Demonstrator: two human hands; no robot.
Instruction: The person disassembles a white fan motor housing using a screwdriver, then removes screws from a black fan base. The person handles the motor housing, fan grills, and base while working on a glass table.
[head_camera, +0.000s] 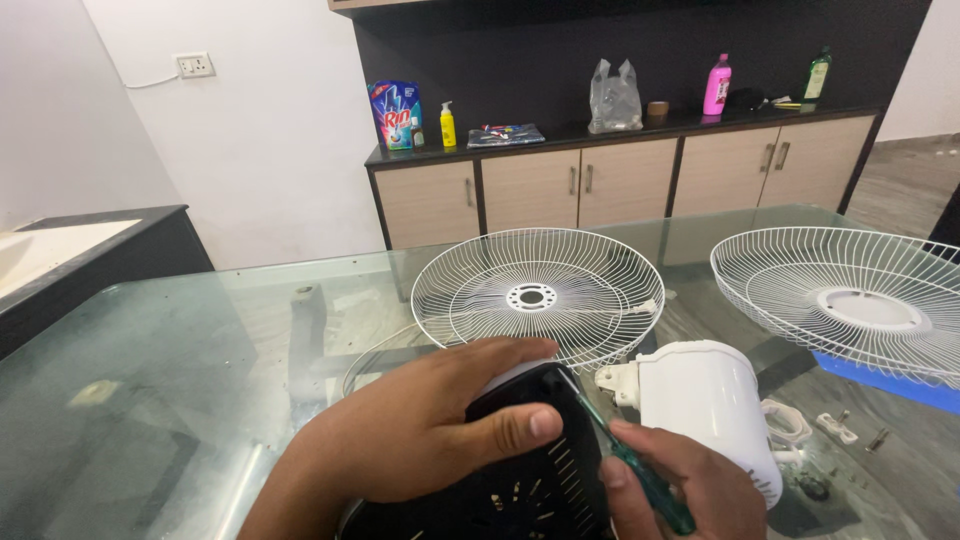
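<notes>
The left hand (420, 430) is wrapping over the top edge of a black slotted fan housing (520, 470), its grip closed on the rim with the thumb pressing the slotted face, while the right hand (680, 485) is holding a green-handled screwdriver (630, 460), fingers closed round the handle and the tip touching the housing's right edge. The housing is sitting at the near edge of the glass surface (150, 380), directly in front of the person. It is looking like rigid moulded plastic, probably light but brittle around the thin slats, so the solid rim is seeming the safer place to hold it; the smooth glass beneath is likely letting it slide under a push. Just right of the housing a white motor body (710, 400) is lying, touching or nearly touching the screwdriver hand and crowding that side. Behind the housing a white wire guard (540, 295) is resting flat, and a second white guard (850, 300) is lying well to the right of it. Small loose white fittings (835, 428) are lying beyond the motor body. Far behind the housing, a cabinet (620, 180) is carrying bottles and bags.
</notes>
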